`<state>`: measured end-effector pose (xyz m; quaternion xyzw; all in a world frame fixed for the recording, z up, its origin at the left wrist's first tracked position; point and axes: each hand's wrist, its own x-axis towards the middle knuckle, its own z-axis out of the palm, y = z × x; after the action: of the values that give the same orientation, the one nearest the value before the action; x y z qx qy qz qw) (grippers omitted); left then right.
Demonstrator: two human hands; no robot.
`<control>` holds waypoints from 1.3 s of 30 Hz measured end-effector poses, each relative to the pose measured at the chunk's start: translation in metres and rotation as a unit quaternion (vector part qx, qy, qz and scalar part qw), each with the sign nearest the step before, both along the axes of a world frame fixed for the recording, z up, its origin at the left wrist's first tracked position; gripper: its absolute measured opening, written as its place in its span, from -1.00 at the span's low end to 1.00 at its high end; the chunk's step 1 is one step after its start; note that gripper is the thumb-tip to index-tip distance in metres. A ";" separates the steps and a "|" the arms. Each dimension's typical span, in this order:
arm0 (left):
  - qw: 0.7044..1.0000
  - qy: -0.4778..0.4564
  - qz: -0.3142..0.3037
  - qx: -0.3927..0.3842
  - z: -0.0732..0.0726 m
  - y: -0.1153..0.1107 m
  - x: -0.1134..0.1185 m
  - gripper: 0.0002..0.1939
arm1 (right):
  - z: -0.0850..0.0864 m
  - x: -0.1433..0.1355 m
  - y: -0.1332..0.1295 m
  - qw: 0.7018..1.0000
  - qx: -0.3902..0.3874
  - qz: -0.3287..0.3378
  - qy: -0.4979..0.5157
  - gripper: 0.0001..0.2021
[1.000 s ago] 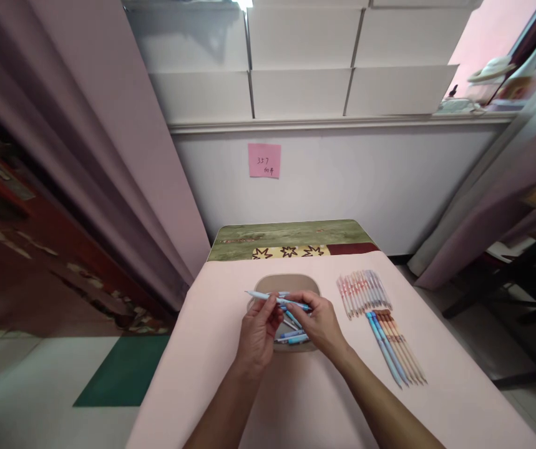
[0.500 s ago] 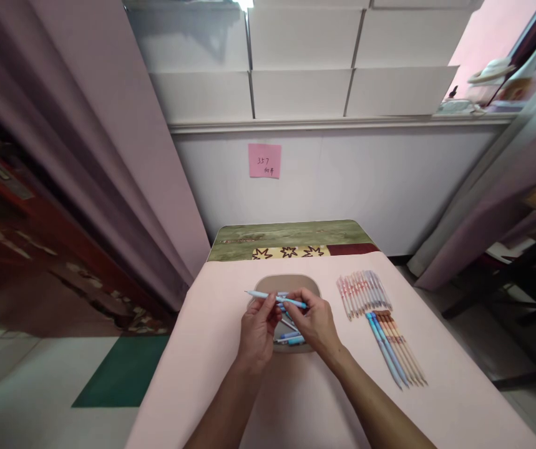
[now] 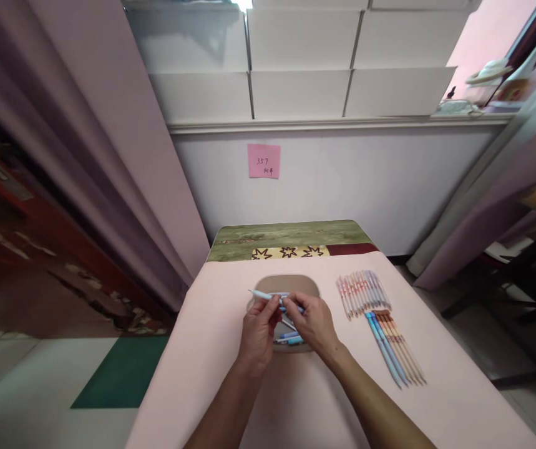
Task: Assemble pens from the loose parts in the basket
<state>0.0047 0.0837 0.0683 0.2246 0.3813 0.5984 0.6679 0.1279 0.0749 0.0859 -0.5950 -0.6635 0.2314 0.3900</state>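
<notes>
A light blue pen (image 3: 262, 295) is held between both hands above a beige bin (image 3: 287, 280), its tip pointing left. My left hand (image 3: 259, 327) pinches it near the middle with thumb and fingers. My right hand (image 3: 312, 318) closes on its right end, and the fingers cover part of it. Inside the bin lie several blue and white pens (image 3: 291, 337), partly hidden by the hands. To the right, a row of clear-capped pens (image 3: 364, 293) lies above a row of blue and tan pens (image 3: 396, 349).
A pink cloth (image 3: 221, 312) covers most of the table, with a green patterned strip (image 3: 291, 234) at the back. A pink note (image 3: 263, 161) is stuck on the wall. Curtains hang on both sides.
My right hand's fingers have shifted slightly left along the pen and cover more of its right end. The pen's tip has moved slightly right.
</notes>
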 end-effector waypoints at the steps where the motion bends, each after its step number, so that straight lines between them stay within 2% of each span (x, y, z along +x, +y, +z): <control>1: 1.000 0.000 -0.003 0.002 -0.001 0.000 0.000 -0.80 | 0.000 0.001 0.000 1.000 -0.007 0.004 -0.009 -0.61; 2: 1.000 0.001 -0.003 0.003 -0.001 0.000 0.000 -0.80 | 0.001 0.001 0.000 1.000 -0.014 0.008 -0.013 -0.60; 5: 1.000 0.003 -0.003 0.007 -0.002 0.001 -0.001 -0.80 | 0.000 0.003 0.001 0.999 -0.024 0.018 0.016 -0.75; 9: 1.000 0.006 -0.002 0.005 -0.002 0.002 -0.002 -0.79 | 0.000 0.004 0.000 0.999 -0.022 0.024 0.043 -0.79; 13: 1.000 0.013 0.013 0.000 -0.002 0.003 -0.002 -0.78 | 0.000 0.004 0.000 0.999 -0.020 0.021 0.025 -0.69; 19: 1.000 0.016 0.002 0.006 -0.002 0.002 -0.001 -0.78 | 0.000 0.002 0.000 1.000 -0.011 0.001 0.024 -0.82; 23: 1.000 0.027 0.008 0.002 -0.002 0.002 -0.001 -0.79 | 0.000 0.002 0.000 1.000 -0.024 0.010 0.001 -0.64; 27: 1.000 0.025 -0.006 0.015 0.000 0.001 -0.001 -0.79 | -0.002 0.002 -0.001 1.000 -0.002 0.007 0.024 -0.79; 30: 1.000 0.025 -0.002 0.010 0.000 0.001 0.000 -0.77 | -0.001 0.002 -0.001 1.000 -0.002 -0.002 0.011 -0.80; 34: 0.999 0.038 0.004 0.011 0.000 0.000 -0.001 -0.77 | 0.001 0.002 -0.002 0.999 -0.026 0.015 -0.012 -0.61; 39: 0.999 0.040 -0.008 0.018 -0.001 0.001 -0.001 -0.75 | -0.002 0.002 -0.002 1.000 0.001 0.001 0.007 -0.79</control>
<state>0.0035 0.0846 0.0674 0.2638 0.3952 0.5905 0.6523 0.1295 0.0724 0.0839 -0.5922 -0.6616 0.2354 0.3953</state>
